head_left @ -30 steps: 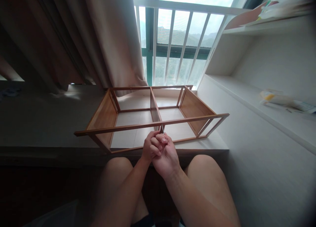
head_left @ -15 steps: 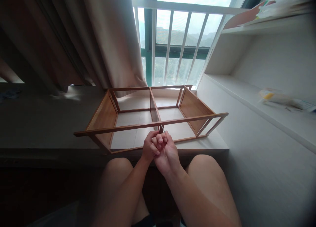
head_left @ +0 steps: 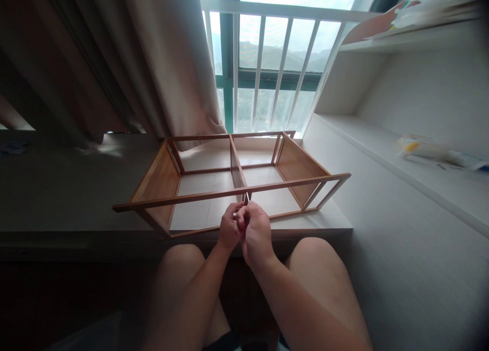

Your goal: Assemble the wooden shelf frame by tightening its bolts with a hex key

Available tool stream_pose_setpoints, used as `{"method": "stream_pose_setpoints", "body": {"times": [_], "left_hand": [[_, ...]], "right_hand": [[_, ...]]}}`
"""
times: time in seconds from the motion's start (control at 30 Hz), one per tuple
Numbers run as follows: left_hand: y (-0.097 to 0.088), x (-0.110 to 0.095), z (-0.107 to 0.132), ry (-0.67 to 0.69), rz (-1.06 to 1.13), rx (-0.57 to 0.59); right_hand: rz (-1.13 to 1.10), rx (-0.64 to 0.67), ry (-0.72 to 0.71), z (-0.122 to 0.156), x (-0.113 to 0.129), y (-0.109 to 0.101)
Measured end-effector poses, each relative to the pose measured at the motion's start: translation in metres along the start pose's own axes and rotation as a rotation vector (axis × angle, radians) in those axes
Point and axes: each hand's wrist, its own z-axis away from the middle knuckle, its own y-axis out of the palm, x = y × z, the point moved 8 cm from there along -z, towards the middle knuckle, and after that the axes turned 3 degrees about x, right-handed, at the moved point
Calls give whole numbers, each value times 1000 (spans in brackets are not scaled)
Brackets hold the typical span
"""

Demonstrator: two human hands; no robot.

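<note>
A brown wooden frame [head_left: 198, 195], with side panels and a middle divider [head_left: 237, 162], lies on the white ledge before me. My right hand [head_left: 256, 231] is closed, its back turned upward, around a thin metal rod [head_left: 247, 197]. The rod's upper end meets the front rail near the divider; its lower part is hidden in my fingers. Pressed against the right hand, my left hand [head_left: 229, 226] is closed too, fingertips close below the rail. What the left fingers grip is hidden.
My knees [head_left: 315, 262] flank the hands below the ledge edge. A curtain [head_left: 171, 60] hangs at the left, and a white railing [head_left: 282, 71] stands before the window. On the right shelf [head_left: 367, 132] lies a blurred white and yellow packet [head_left: 416, 146].
My right hand has rotated from palm up to back up, and the rod's lean has shifted with it. The left hand stays almost in place, as does the wooden frame.
</note>
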Motion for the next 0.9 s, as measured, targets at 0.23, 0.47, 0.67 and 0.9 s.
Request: {"method": "stream_pose_setpoints", "body": {"times": [0.23,0.47,0.67,0.9], "left_hand": [[1,12,-3,3,0,-23],[-1,12,-2,10,2,-35],[-1,16,-1,-40,35,-29],[0,7,2,-40,52,39]], "right_hand": [[551,90,-244,-7,21,-17],[322,122,-102,-7,9,-16],[-9,192,92,-3,-6,-8],[-432,308,268,6,-10,10]]}}
